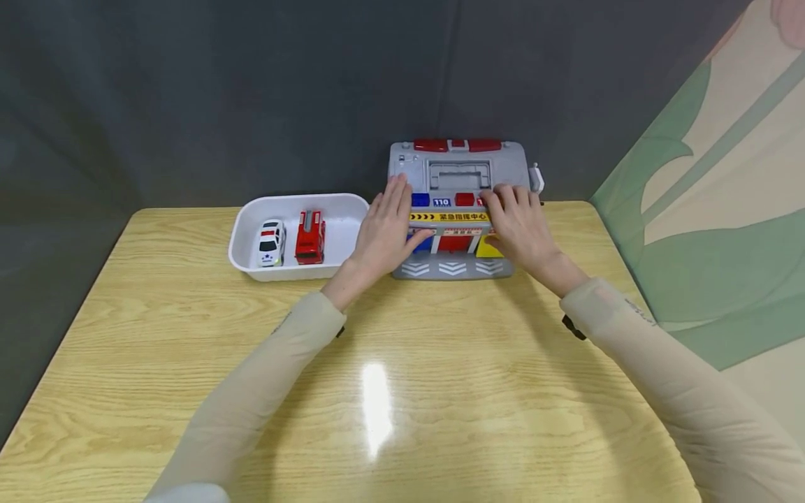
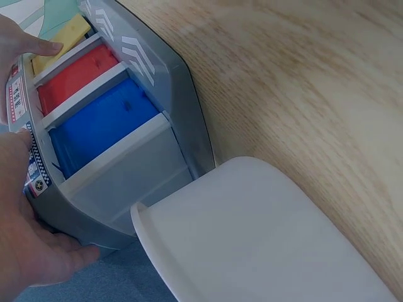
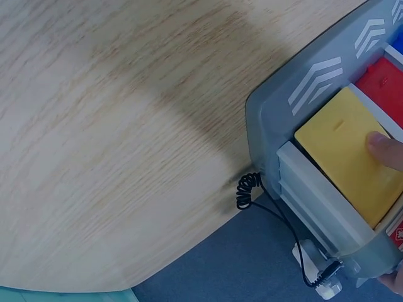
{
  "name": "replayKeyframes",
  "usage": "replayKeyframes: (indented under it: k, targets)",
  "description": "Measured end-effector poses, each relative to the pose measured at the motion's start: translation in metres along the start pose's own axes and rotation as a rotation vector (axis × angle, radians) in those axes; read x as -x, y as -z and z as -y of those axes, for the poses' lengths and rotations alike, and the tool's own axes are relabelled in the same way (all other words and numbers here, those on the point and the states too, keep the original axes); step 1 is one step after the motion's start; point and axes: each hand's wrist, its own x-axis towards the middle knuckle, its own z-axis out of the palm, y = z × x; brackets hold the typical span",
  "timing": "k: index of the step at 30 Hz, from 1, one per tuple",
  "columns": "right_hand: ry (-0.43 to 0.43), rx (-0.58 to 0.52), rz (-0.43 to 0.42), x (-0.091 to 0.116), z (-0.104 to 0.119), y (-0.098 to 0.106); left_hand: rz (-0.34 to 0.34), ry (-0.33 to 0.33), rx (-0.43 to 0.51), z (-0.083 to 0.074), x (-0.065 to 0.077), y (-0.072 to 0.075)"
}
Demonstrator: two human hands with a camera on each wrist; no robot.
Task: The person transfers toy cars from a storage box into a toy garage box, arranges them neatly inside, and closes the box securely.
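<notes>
One red truck [image 1: 309,241]: head | toy station [image 1: 455,209]: all | coiled cord [image 3: 247,190]: right wrist

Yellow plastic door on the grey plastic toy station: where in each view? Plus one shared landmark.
Head: yellow plastic door right of centre, last on the right in its row, partly covered by the right hand.
Left wrist: the door is near the top left corner.
Right wrist: the door is at the right, thumb on it.
Shared landmark: red plastic door beside it.
</notes>
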Motion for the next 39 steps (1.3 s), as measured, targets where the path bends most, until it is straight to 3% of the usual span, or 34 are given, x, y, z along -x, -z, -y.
replayKeyframes:
  k: [17, 25, 34, 39]
  targets:
    - [-0.035, -0.02, -0.047, -0.001, 0.002, -0.006, 0.024, 0.023, 0.017, 0.0, 0.0, 0.002]
    - [-0.054, -0.023, -0.113, 0.002, 0.003, -0.009, 0.025, 0.018, 0.017, -0.001, -0.001, 0.001]
    - [-0.072, -0.028, -0.093, 0.002, 0.005, -0.008, 0.019, 0.016, 0.027, -0.002, -0.001, 0.001]
    - [-0.065, -0.029, -0.122, 0.0, 0.005, -0.011, 0.018, 0.019, 0.033, 0.0, 0.0, 0.001]
